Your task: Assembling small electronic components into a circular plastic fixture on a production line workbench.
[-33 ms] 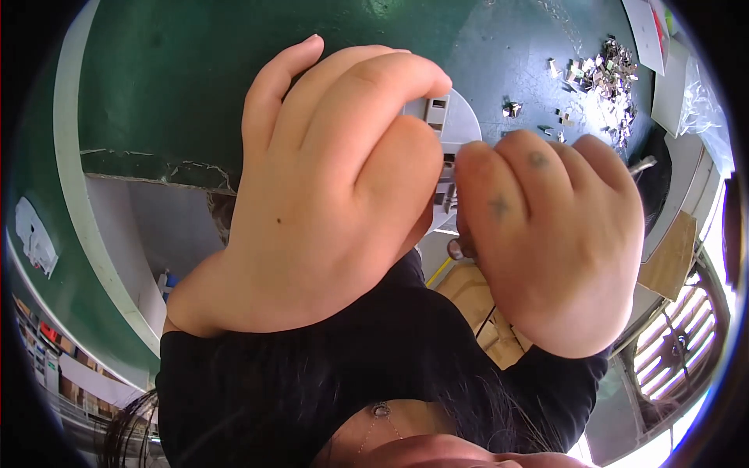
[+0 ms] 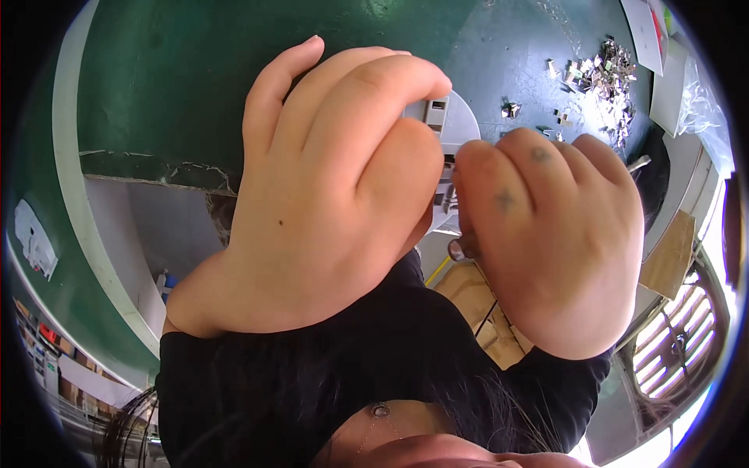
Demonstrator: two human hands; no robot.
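Note:
Both of my hands are raised close together over the bench's near edge, backs towards the view. My left hand [image 2: 328,203] has its index finger and thumb curled around a light grey plastic part [image 2: 462,117] with a rounded edge and a row of small slots; its little finger sticks out. Most of the part is hidden behind the fingers. My right hand [image 2: 566,242] is closed next to the part, gripping a slim dark thing. Its shiny round end [image 2: 457,249] shows under the thumb side, while the rest is hidden in the fist.
A heap of small shiny metal clips [image 2: 612,74] lies on the green bench top [image 2: 172,78], a few scattered towards my right hand. A metal tip [image 2: 640,163] shows past the right knuckles. Clear plastic bags [image 2: 702,101] and a cardboard piece [image 2: 669,253] are at the right.
My right hand has shifted very slightly, with a little more of the dark thing's round end showing. The left hand keeps its place and grip.

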